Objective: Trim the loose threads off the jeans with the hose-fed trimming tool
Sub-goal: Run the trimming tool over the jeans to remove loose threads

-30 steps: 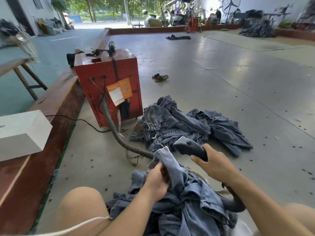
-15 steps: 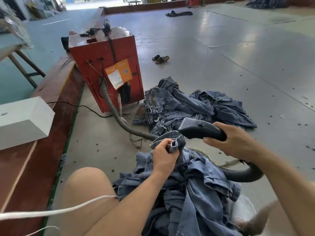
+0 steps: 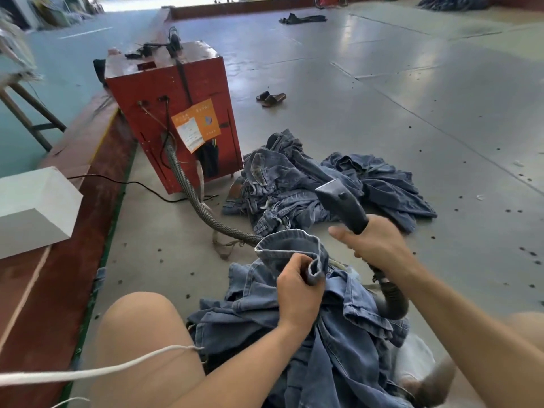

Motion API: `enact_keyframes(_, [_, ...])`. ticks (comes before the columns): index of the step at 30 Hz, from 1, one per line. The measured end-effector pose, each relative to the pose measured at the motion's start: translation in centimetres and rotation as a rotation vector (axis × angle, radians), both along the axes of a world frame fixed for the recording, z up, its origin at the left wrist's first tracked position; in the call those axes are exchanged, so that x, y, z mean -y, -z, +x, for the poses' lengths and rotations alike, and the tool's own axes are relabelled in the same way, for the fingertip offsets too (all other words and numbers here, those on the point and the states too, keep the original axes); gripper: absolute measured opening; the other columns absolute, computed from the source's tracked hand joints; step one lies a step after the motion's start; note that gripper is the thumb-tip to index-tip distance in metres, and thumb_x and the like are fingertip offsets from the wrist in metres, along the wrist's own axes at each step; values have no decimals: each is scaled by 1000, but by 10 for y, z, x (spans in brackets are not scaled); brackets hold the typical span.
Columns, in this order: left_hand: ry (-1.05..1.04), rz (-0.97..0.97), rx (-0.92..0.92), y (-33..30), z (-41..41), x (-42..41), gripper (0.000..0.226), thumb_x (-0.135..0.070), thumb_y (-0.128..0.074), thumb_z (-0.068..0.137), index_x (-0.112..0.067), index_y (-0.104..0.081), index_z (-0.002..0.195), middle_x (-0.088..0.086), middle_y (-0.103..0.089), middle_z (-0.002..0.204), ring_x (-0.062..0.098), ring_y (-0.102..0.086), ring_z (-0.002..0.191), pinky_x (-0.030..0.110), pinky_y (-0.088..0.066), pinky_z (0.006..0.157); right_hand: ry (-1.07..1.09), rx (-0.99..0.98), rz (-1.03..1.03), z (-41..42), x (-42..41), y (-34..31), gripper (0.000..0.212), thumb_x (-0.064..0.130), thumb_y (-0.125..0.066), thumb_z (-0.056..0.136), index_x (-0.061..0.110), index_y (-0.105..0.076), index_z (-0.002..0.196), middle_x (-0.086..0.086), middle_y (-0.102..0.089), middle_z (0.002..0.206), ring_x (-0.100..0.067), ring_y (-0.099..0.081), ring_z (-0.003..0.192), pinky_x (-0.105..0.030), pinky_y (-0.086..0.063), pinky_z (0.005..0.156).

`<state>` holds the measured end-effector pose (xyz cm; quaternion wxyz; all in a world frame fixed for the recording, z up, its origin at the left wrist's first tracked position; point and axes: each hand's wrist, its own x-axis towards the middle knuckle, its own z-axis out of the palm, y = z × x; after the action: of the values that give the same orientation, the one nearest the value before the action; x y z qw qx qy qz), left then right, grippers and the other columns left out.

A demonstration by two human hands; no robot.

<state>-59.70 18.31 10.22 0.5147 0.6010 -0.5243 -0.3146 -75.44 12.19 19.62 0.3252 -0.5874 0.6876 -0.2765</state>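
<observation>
A pair of blue jeans lies bunched in my lap. My left hand grips a raised fold at the leg hem. My right hand holds the dark trimming tool by its handle, its flat head lifted up and away from the hem. The tool's ribbed grey hose runs from the red machine, passes behind the jeans and curves up to the handle at my right wrist.
The red suction machine stands on the floor ahead, left of a pile of jeans. A white box sits on the red ledge at left. Sandals lie farther off. My bare left knee is beside the jeans.
The camera has tipped downward. My right hand raised the tool's head off the hem and tilted it up. My left hand has turned the hem fold, which now opens wider.
</observation>
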Motion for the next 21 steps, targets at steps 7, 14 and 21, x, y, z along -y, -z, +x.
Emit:
enact_keyframes(7, [282,436,-704,-6,-16,-16,19,-11,-69,82,-8,-62,100,6,-68,92,16,-67,84,30,-56,77,-105,-109,138,19,2,17,22,23,-82,74,15,-62,76,3,-59,61,-16,-53,55,-29,-41,53])
enact_keyframes(14, [-53,749,-1018,-19,23,25,10,4,-53,98,3,-62,95,15,-64,70,25,-62,64,34,-57,58,-232,75,130,8,-5,8,25,14,-84,77,9,-66,93,6,-59,58,-5,-50,44,-18,-38,43])
enact_keyframes(21, [-39,746,-1375,-25,46,33,38,24,-22,94,14,-58,99,26,-65,96,38,-61,90,42,-63,54,-40,21,114,-21,6,21,29,18,-86,80,9,-61,93,-10,-69,72,-22,-64,63,-38,-50,64])
